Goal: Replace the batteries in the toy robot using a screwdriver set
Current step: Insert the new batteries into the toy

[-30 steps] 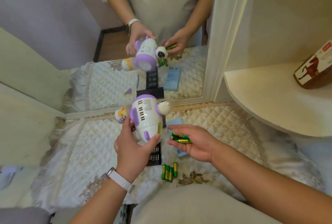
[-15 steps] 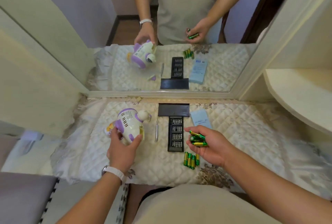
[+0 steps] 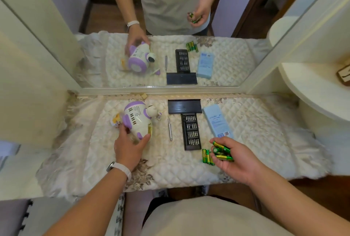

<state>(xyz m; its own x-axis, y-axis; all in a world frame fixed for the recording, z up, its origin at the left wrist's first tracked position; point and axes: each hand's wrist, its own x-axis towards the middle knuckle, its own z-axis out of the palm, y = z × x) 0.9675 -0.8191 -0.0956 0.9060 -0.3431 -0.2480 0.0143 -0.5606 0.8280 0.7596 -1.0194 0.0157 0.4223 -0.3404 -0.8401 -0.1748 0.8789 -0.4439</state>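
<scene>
1. A quilted cloth (image 3: 255, 131) is spread over the tabletop, presumably so that small parts are stopped from rolling.
2. The toy robot (image 3: 136, 120) is laid on its side at 9 o'clock of the bit tray (image 3: 191, 131). Its base is grasped by the left hand (image 3: 128, 150) (thumb one side, fingers the other), seemingly for steadying.
3. The tray is drawn out of its black sleeve (image 3: 184, 106) at 12 o'clock, so bits are reachable.
4. The screwdriver (image 3: 169, 128) is parked, untouched, between robot and tray.
5. Several batteries (image 3: 221, 151) are clasped in the curled right hand (image 3: 236, 162) at 5 o'clock. The loose batteries (image 3: 206, 156) are set just beside it, probably so old and new are not mixed.
</scene>
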